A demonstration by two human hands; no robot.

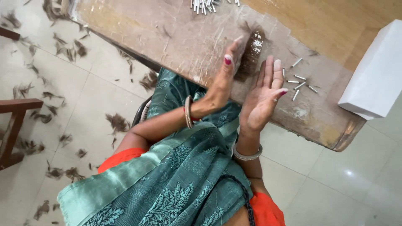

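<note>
- The left hand (222, 86) stands edge-up over the table (167, 37), fingers straight and held together, none of them pinching; its fingertips touch the near side of a bundle of dark hair (252, 52).
- The right hand (261, 102) is spread flat, palm turned up and toward the left hand, holding nothing; the two palms face each other with a gap between them.
- The bundle of dark hair lies on the table just beyond both sets of fingertips, between the hands and slightly ahead of them.
- It looks very light and soft, made of loose strands with no stiffness, so it would likely splay or shed if lifted by one end. A hold across its middle, pressed between flat palms or pinched by several fingers at once, seems the safest.
- Its long axis runs away from the person, nearly in line with the left fingers; the far end looks frayed and paler, the near end denser.
- Small metal tubes (299, 81) lie scattered just beyond the right fingertips; more sit in a heap (205, 6) well ahead of the left hand.
- A white box (377, 71) rests farther out to the right.
- Hair clippings (117, 122) litter the floor to the left.
</note>
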